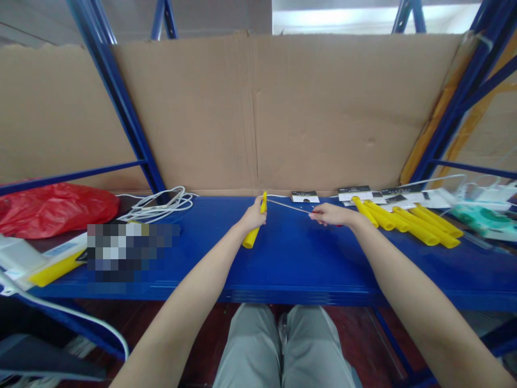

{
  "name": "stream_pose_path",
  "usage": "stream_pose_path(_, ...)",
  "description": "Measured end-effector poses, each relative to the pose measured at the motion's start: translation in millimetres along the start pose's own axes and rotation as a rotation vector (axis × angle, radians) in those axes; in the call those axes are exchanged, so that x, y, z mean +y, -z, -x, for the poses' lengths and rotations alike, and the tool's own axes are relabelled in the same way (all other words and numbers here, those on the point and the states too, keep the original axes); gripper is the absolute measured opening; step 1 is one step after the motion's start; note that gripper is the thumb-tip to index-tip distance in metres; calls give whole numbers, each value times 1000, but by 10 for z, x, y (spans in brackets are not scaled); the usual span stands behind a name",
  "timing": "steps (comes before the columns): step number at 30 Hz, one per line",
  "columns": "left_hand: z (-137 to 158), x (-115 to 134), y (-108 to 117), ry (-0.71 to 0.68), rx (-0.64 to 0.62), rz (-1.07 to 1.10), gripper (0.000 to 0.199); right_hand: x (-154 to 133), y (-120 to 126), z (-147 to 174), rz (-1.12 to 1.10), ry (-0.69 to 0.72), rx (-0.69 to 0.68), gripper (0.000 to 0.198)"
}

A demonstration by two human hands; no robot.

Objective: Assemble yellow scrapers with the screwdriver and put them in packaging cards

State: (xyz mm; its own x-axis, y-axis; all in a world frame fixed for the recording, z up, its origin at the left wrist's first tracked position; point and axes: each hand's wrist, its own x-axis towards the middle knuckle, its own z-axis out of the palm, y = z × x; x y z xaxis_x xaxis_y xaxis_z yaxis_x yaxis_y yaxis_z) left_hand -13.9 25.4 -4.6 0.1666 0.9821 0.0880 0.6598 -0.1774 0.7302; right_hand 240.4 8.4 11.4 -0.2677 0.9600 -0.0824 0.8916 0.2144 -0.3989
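Note:
My left hand (pixel 254 214) is wrapped round a yellow tube (pixel 251 238), whose wide round end points down toward the front of the blue shelf while its upper end sticks out above the fingers. In my right hand (pixel 325 214) is a tool with a long thin metal shaft (pixel 293 206) and a bit of red at the grip; it looks like a screwdriver. The shaft slants left, its tip close to the upper end of the tube. Whether the tip touches the tube I cannot tell.
Several yellow tubes (pixel 418 225) lie on the blue shelf (pixel 307 258) at right, beside white packets with black headers (pixel 354 193) and a green packet (pixel 484 218). A coiled white cable (pixel 169 205), red plastic bag (pixel 56 207) and another yellow tube (pixel 56 269) are at left. Cardboard (pixel 323 113) stands behind.

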Motion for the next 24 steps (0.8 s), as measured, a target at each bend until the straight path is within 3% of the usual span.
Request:
stream_pose_path(5, 10, 8, 2, 2, 1, 19, 55, -38, -47, -29, 50, 83, 174, 16)
stream_pose_path(9, 16, 19, 7, 16, 15, 9, 57, -40, -80, -60, 41, 49, 265, 18)
stream_pose_path(11, 22, 27, 8, 18, 16, -1, 57, -32, -69, -54, 75, 61, 259, 18)
stream_pose_path(16, 35, 42, 0, 13, 8, 1, 55, -32, -21, -9, 83, 37, 96, 29)
stream_pose_path(24, 60, 53, 15, 24, -12, 5, 53, 1, -41, -49, 117, 85, 220, 16)
